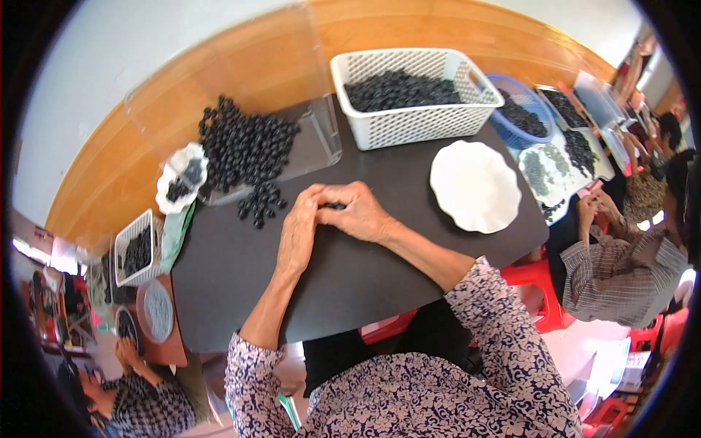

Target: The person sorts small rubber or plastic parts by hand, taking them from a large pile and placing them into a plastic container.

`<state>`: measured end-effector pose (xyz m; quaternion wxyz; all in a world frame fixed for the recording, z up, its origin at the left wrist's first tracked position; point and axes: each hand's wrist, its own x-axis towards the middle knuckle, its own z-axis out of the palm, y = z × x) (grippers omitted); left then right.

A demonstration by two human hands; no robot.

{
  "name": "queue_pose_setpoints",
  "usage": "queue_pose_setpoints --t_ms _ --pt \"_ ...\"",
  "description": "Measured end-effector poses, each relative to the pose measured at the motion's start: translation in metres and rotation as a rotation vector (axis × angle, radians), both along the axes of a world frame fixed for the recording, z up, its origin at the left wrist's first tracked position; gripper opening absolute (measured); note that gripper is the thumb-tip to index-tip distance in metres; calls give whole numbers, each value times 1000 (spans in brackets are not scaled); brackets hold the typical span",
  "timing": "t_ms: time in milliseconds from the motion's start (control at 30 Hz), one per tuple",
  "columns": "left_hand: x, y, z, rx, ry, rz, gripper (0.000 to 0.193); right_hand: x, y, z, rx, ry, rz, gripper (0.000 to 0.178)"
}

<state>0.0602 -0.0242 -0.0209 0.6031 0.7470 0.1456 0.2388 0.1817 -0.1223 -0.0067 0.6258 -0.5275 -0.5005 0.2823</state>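
My left hand and my right hand meet over the middle of the dark table, fingertips touching. Both are closed. Between them, partly covered by the right hand's fingers, show a few small black round pieces. What the left fingers pinch is hidden. Just left of the hands lies a small cluster of the same black pieces, spilling from a larger heap in a clear plastic tray. To the right sits a white scalloped plate, with nothing on it.
A white perforated basket of black pieces stands at the back, beside a blue basket. At the tray's left is a scalloped dish with dark bits. People work at both sides: hands at right and left.
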Motion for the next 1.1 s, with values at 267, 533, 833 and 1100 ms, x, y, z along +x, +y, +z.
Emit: queue_pose_setpoints --t_ms 267,533,833,1100 --pt "2 6 -16 -623 -253 -40 53 10 -9 22 -120 -65 -293 16" --pt "6 5 -27 -348 -165 -80 48 165 -28 109 -70 -923 -904 35" --pt "-8 -16 2 98 18 0 22 32 -8 70 32 -486 -553 11" --pt "-58 31 19 845 167 492 23 -8 12 -6 -111 -72 -269 17"
